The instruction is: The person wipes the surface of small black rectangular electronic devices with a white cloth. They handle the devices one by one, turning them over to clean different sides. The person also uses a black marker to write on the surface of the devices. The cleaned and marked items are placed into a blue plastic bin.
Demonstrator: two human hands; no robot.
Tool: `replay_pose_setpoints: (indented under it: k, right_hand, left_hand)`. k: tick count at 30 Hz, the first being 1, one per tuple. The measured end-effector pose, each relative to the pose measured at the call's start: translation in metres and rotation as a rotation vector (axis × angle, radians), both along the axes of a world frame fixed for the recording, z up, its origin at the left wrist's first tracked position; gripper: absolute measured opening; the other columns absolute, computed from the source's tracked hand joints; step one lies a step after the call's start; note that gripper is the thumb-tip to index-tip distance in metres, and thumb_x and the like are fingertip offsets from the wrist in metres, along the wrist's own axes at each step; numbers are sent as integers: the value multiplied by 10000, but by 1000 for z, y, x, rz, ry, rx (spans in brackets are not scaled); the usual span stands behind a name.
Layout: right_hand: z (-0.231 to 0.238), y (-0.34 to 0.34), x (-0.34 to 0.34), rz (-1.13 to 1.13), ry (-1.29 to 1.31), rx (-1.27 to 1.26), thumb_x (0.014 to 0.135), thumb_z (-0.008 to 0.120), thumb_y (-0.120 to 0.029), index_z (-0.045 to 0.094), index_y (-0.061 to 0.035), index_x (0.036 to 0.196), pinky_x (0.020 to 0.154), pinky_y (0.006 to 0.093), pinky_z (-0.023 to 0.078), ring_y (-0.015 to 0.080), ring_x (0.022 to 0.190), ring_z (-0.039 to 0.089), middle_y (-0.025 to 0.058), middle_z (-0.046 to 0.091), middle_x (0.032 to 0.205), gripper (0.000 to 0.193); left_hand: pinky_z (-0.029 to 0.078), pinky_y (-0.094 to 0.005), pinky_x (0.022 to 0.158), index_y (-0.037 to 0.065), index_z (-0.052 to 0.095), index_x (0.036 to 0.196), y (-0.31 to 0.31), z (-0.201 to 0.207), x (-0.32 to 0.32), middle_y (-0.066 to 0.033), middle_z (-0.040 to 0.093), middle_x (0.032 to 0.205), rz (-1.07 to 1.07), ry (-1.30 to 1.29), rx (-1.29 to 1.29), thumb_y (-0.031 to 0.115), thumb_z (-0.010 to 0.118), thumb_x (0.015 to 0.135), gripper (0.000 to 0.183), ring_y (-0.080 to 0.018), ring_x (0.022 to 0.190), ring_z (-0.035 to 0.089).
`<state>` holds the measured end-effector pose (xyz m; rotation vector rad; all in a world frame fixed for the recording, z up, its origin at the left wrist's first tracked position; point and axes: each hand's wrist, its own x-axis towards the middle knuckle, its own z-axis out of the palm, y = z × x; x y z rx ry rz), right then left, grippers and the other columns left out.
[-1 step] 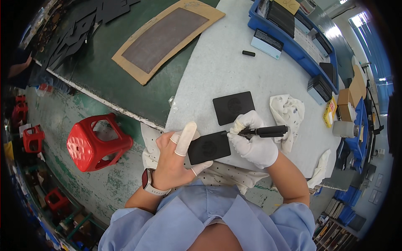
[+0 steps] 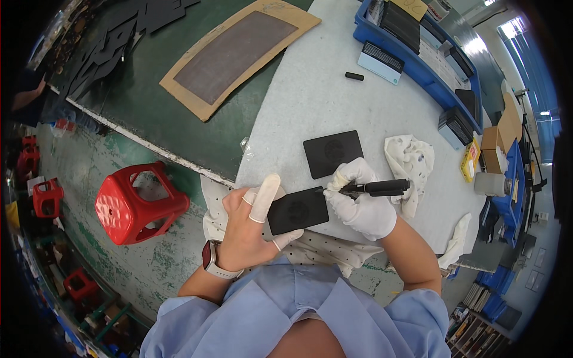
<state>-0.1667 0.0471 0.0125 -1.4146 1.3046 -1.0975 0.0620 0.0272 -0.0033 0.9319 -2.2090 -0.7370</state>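
A flat black card holder (image 2: 298, 211) with rounded corners and a faint round emblem lies before me, tilted slightly. My left hand (image 2: 250, 224), in white finger cots, grips its left side, with the thumb at the lower edge and fingers at the upper left. In a white glove, my right hand (image 2: 361, 200) is closed round a black marker pen (image 2: 385, 187). The pen's tip end is at the holder's upper right corner; the gloved fingers partly hide it. Just beyond lies a second black card holder (image 2: 333, 154), flat on the pale table cover (image 2: 286, 119).
A crumpled white cloth (image 2: 410, 167) lies right of my glove. Farther off are a black pen cap (image 2: 354, 76), a blue and black box (image 2: 381, 62) and a blue tray (image 2: 433, 74). Cardboard with a dark sheet (image 2: 236, 53) lies far left; a red stool (image 2: 140, 203) stands left.
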Motion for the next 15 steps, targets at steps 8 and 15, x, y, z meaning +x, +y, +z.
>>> replay_pose_setpoints:
  k: [8,15]
  right_hand:
    - [2,0,0,16,25,4,811,671,-81,463,-85,910,564,285,501,129,633,605,59,607,754,230]
    - [1,4,2,-72,-78,49,813,670,-63,494,-79,896,576,272,491,128,632,593,51,600,742,196]
  left_hand:
    - [314,-408,887,6,332,1436,-1,1,0,-76,554,1114,-1,-17,-15,264,873,602,1027,-272,995,448]
    - [289,-421,893,-6,359,1421,0,1,0,-70,538,1118,0,-3,3,272,853,616,984,-286,1011,457]
